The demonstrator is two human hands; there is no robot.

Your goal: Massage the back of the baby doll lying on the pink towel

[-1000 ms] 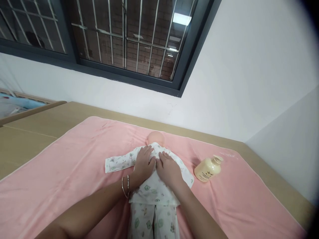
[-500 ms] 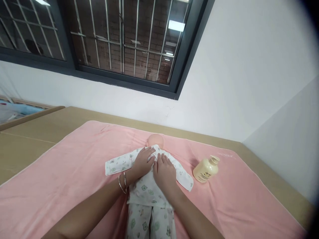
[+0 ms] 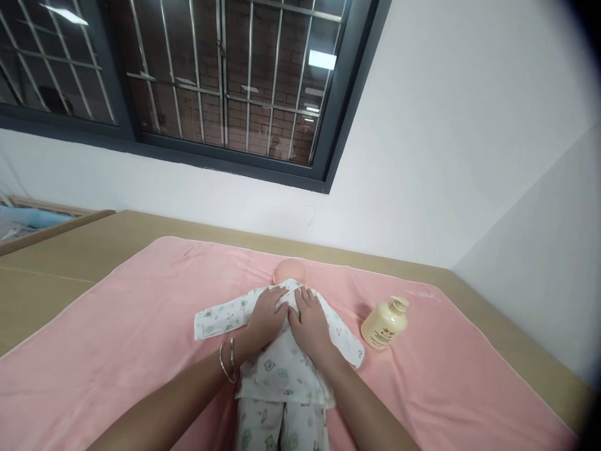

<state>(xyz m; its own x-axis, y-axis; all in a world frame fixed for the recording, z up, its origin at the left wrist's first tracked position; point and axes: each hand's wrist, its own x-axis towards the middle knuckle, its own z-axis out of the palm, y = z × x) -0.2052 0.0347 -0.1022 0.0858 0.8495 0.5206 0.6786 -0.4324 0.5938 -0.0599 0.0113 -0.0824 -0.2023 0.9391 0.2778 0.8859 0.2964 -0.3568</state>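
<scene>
A baby doll lies on a pink blanket, its bald head toward the wall. It wears a white printed top with sleeves spread to both sides, and matching trousers. My left hand, with two bangles at the wrist, rests flat on the left of the doll's upper chest. On the right of the chest lies my right hand, fingers stretched toward the collar. Both hands are open, their thumbs close together. The hands cover part of the chest.
A cream-coloured bottle stands tilted in view on the blanket, right of the doll's sleeve. The blanket covers a wooden tabletop against a white wall. Above is a dark-framed window with metal bars. Bluish fabric shows at far left.
The view has shifted slightly, so the scene sits a little lower and to the left. Both hands remain on the doll's chest, with only slight movement of the fingers.
</scene>
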